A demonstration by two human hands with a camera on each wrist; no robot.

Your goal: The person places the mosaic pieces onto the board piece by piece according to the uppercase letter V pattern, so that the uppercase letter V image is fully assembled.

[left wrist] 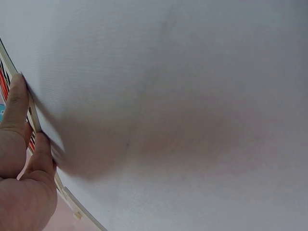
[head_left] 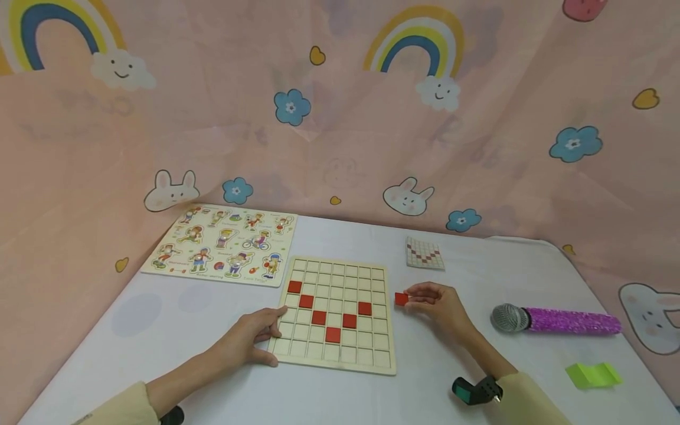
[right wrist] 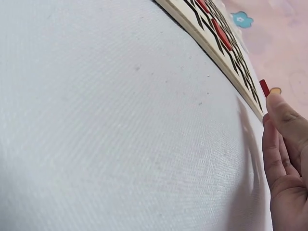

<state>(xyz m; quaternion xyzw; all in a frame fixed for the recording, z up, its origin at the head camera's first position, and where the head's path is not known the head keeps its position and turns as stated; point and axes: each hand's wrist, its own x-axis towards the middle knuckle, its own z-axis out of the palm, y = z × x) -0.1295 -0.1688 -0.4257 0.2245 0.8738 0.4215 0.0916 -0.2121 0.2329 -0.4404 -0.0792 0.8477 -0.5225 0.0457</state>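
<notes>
A pale wooden grid board [head_left: 340, 277] lies mid-table with several red squares forming a V in its cells, its right arm one square shorter than its left. My left hand [head_left: 247, 336] rests at the board's left edge, fingertips on the rim and thumb near the lower left corner; the left wrist view also shows these fingers [left wrist: 17, 103] along the edge. Just right of the board, my right hand [head_left: 438, 304] pinches a red square tile [head_left: 401, 299] between thumb and fingers. In the right wrist view the tile [right wrist: 264, 88] shows edge-on, beyond the thumb.
Behind the board stands a small pattern card [head_left: 425, 254] with a red V. A puzzle board of figures [head_left: 223, 242] lies at the back left. To the right are a purple glittery microphone [head_left: 558, 320] and a green block [head_left: 593, 375]. A printed pink cloth [head_left: 340, 136] hangs behind the table.
</notes>
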